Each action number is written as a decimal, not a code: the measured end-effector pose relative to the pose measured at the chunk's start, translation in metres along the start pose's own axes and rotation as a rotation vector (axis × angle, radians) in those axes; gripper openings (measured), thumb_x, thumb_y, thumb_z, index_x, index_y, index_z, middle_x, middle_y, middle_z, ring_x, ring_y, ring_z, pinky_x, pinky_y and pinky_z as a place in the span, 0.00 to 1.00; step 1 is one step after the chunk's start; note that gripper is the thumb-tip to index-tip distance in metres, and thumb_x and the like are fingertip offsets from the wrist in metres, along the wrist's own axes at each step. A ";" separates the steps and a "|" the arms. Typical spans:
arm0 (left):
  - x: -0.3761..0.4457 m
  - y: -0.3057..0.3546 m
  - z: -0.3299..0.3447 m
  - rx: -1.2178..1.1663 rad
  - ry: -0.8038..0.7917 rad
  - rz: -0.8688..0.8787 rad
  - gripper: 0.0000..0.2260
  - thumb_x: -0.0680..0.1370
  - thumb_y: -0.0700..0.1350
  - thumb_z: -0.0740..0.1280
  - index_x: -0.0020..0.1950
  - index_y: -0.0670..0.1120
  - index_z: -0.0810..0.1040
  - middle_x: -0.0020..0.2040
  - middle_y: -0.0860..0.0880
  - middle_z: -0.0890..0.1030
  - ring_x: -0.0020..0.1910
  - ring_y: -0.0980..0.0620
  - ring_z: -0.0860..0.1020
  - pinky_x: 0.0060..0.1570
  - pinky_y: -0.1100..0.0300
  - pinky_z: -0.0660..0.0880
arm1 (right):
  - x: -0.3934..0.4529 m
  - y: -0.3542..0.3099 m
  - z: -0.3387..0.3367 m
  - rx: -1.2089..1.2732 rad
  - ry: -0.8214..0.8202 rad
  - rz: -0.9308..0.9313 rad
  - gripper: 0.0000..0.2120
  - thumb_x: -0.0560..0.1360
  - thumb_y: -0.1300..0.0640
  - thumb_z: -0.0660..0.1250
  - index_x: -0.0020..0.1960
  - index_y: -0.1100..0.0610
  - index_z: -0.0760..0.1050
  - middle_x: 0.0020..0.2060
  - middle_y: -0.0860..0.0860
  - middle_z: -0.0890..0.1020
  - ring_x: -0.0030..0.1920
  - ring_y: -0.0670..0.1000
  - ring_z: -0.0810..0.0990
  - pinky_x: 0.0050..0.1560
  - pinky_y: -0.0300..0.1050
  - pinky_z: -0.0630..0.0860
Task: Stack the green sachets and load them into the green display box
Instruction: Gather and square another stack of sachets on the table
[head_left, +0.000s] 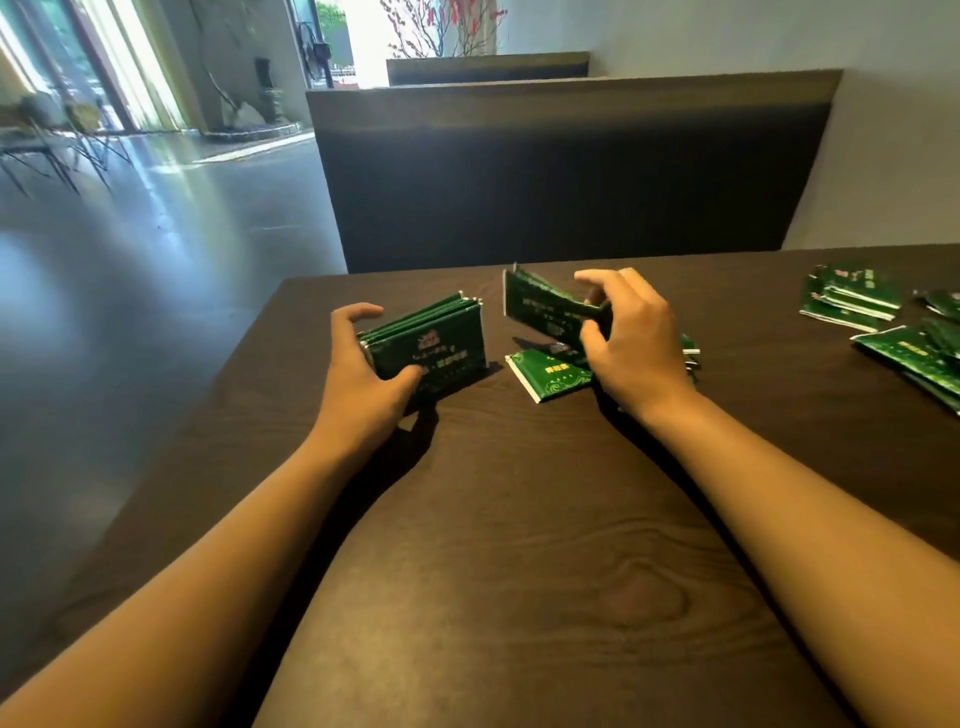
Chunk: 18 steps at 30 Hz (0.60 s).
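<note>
My left hand (363, 364) grips a stack of green sachets (436, 343) standing on edge on the dark wooden table (519, 545), thumb on the front face, fingers curled over the left end. My right hand (631, 338) pinches one green sachet (545, 306) lifted above the table, just right of the stack. Another green sachet (545, 371) lies flat under my right hand. No green display box is in view.
Several loose green sachets (852, 299) lie in a pile at the table's far right, more green sachets (919, 358) near the right edge. A dark booth seat back (571, 171) rises behind the table. Open floor lies to the left.
</note>
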<state>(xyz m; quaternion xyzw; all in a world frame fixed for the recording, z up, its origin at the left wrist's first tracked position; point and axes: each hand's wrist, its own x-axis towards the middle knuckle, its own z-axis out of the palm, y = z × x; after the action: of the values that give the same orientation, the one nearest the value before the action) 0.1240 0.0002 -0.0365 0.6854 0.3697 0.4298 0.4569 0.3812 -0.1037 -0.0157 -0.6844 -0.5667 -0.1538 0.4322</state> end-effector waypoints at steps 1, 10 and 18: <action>-0.001 0.000 0.000 -0.023 -0.003 -0.019 0.29 0.77 0.33 0.72 0.65 0.60 0.64 0.60 0.45 0.79 0.58 0.44 0.83 0.46 0.40 0.85 | -0.001 -0.003 -0.001 0.026 0.035 -0.017 0.16 0.74 0.69 0.68 0.61 0.59 0.78 0.52 0.54 0.78 0.49 0.48 0.76 0.50 0.35 0.75; -0.006 0.007 -0.001 -0.112 -0.093 -0.064 0.26 0.77 0.34 0.70 0.65 0.59 0.68 0.61 0.41 0.79 0.57 0.41 0.83 0.49 0.37 0.83 | -0.011 -0.036 0.002 0.030 0.094 -0.374 0.10 0.66 0.67 0.72 0.45 0.60 0.76 0.45 0.56 0.75 0.47 0.57 0.73 0.39 0.50 0.73; -0.012 0.013 -0.002 -0.029 -0.216 0.044 0.27 0.78 0.40 0.73 0.69 0.57 0.63 0.61 0.46 0.76 0.56 0.45 0.84 0.46 0.48 0.85 | -0.023 -0.042 0.028 -0.144 -0.334 -0.472 0.13 0.70 0.57 0.75 0.52 0.59 0.79 0.51 0.55 0.74 0.54 0.55 0.70 0.44 0.51 0.80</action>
<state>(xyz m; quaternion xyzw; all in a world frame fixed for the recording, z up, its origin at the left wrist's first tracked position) 0.1193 -0.0141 -0.0271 0.7289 0.2968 0.3689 0.4945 0.3277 -0.0973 -0.0306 -0.5783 -0.7612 -0.1750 0.2356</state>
